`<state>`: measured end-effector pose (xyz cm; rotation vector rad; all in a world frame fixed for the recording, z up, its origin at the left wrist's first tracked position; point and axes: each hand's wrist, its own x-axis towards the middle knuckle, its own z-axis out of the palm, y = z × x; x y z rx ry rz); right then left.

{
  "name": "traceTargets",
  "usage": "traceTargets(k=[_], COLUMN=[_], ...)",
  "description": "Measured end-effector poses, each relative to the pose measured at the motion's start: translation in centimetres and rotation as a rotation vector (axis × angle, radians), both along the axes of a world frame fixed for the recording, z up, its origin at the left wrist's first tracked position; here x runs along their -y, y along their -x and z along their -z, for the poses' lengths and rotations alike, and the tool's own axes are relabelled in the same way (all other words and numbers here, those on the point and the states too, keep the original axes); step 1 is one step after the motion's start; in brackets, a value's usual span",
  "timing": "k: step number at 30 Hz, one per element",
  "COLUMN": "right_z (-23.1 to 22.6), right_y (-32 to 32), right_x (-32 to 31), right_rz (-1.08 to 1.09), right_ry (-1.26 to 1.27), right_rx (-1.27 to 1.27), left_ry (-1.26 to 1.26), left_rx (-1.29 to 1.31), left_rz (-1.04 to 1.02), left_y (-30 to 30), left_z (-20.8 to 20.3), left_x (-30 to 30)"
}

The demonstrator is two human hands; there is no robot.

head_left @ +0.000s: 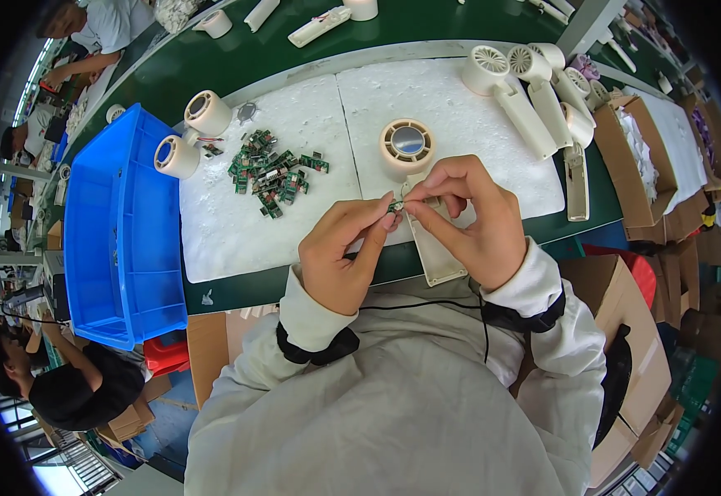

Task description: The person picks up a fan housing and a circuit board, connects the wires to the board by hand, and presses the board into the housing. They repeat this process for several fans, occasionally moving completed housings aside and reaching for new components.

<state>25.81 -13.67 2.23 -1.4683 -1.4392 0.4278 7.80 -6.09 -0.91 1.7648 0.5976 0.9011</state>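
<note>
My left hand [343, 247] pinches a small green circuit board [394, 207] between thumb and fingertips. Fingertips of my right hand [473, 217] are closed at the board's right edge; whatever they grip is too small to make out. Beneath both hands lies a cream handheld fan, its round head [407, 148] pointing away from me and its opened handle [440, 254] reaching toward my lap. My right hand hides part of that handle. Left of my hands, a pile of green circuit boards [271, 171] is spread on a white foam sheet [315, 97].
A blue plastic bin [126, 231] stands at the left, beside two cream fan heads [176, 156]. Several handheld fans [528, 113] are heaped at the right rear. Cardboard boxes [640, 165] flank the green table. Other people [71, 374] are off to the left.
</note>
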Motion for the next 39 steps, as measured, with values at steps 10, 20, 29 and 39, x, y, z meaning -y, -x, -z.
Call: traceTargets(k=[10, 20, 29, 39], right_z=[-0.2, -5.7, -9.5, 1.1], right_y=[3.0, -6.1, -28.6, -38.2], right_x=[-0.8, -6.0, -21.2, -29.3], right_rz=[0.213, 0.042, 0.093, 0.527], right_ry=[0.145, 0.366, 0.329, 0.264], right_rx=[-0.507, -0.364, -0.256, 0.606], left_ry=[-0.446, -0.587, -0.587, -0.518], left_rx=[-0.072, -0.313, -0.609, -0.379], left_rz=[-0.278, -0.182, -0.201, -0.148], left_y=[-1.5, 0.2, 0.4, 0.6], left_z=[-0.4, -5.1, -2.0, -3.7], left_x=[0.7, -5.9, -8.2, -6.0])
